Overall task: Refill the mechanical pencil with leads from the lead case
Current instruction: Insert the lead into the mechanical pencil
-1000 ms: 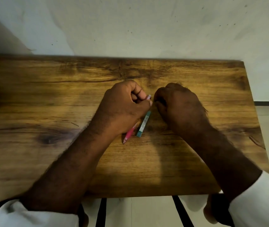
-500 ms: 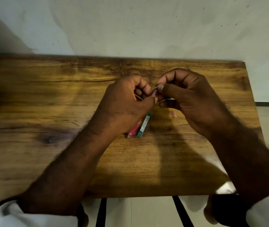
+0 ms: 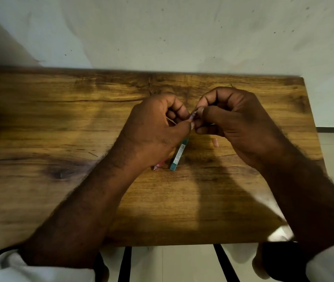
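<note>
Left hand [image 3: 154, 135], right hand [image 3: 237, 123] on pencil [image 3: 193, 116]

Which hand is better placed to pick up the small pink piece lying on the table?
Probably the right hand: the pink piece lies close beside it, while the left hand grips the pencil.

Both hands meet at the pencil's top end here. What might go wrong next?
The right hand pinches at the top of the pencil gripped by the left hand. A thin lead, too small to see, may snap or miss the opening. The small pink piece lying loose on the table near the right hand could get brushed off.
</note>
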